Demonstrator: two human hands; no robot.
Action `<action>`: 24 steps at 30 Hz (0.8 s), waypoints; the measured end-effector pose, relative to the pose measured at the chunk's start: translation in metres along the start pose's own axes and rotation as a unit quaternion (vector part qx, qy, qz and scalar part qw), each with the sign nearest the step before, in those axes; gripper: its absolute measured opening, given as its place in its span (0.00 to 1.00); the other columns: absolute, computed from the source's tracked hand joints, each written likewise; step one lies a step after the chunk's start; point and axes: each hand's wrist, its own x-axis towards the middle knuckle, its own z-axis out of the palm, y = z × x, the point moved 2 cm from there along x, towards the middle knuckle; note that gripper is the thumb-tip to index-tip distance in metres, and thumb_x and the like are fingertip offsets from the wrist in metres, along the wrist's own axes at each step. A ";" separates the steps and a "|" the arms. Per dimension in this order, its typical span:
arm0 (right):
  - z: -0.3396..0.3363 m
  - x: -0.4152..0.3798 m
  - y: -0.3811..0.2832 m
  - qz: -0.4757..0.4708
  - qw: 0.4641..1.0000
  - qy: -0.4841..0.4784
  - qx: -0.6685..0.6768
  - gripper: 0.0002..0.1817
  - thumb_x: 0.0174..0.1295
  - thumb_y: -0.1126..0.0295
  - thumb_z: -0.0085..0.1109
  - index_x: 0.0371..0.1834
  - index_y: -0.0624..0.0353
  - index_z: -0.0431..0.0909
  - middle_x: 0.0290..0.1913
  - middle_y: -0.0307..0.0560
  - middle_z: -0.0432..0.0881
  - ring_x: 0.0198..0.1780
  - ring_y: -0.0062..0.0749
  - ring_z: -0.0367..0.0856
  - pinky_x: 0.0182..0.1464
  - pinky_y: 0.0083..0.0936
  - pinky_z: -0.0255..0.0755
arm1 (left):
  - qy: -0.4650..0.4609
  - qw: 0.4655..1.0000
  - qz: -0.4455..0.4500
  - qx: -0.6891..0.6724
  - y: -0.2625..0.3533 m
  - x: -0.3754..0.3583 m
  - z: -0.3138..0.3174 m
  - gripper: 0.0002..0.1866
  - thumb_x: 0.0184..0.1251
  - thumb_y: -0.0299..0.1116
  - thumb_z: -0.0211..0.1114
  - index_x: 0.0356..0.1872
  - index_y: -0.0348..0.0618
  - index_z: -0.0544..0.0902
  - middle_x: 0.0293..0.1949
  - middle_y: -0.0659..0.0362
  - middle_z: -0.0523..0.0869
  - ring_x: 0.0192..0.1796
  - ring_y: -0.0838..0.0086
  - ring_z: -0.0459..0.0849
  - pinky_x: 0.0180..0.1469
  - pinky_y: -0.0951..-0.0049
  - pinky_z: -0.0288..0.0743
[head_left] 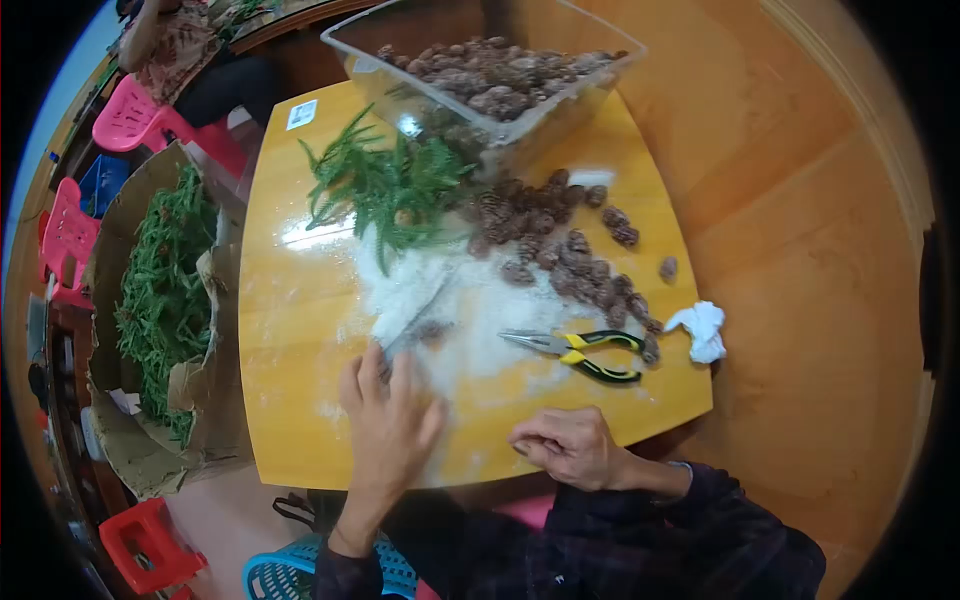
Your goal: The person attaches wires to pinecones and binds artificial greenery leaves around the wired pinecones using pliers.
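Observation:
My left hand is over the front left of the yellow table, its fingers closed around the near end of a thin greyish tool that reaches into white powder. A small blurred brown piece lies beside the tool. My right hand rests at the table's front edge with its fingers curled; whether it holds anything is hidden. Pliers with black and yellow handles lie beyond it. Pine cones spread over the middle and right, beside green sprigs.
A clear bin of pine cones stands at the back. Crumpled white tissue lies at the right edge. On the left are a carton of greenery, pink chairs, a red stool and a seated person. A blue basket is below.

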 end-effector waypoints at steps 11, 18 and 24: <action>0.004 -0.013 0.005 -0.061 0.993 0.085 -0.056 0.08 0.61 0.67 0.58 0.34 0.62 0.79 0.29 0.52 0.80 0.29 0.42 0.80 0.32 0.31 0.72 | 0.062 0.997 0.048 0.019 0.004 -0.006 0.002 0.28 0.60 0.33 0.63 0.61 0.33 0.67 0.59 0.39 0.67 0.62 0.44 0.63 0.65 0.50 0.57; 0.006 -0.015 0.007 -0.085 0.992 0.089 -0.041 0.09 0.61 0.68 0.58 0.34 0.64 0.79 0.29 0.51 0.79 0.28 0.43 0.78 0.32 0.31 0.71 | 0.090 0.994 0.068 0.001 0.005 -0.007 0.000 0.26 0.60 0.34 0.63 0.58 0.34 0.69 0.55 0.41 0.70 0.59 0.46 0.66 0.62 0.50 0.59; -0.033 -0.032 -0.010 -0.159 0.946 0.261 -0.110 0.10 0.57 0.72 0.62 0.41 0.62 0.78 0.36 0.49 0.80 0.27 0.34 0.76 0.32 0.29 0.71 | 0.092 0.993 0.077 0.009 0.010 -0.008 0.002 0.26 0.58 0.31 0.63 0.58 0.36 0.69 0.53 0.43 0.72 0.57 0.47 0.67 0.61 0.51 0.60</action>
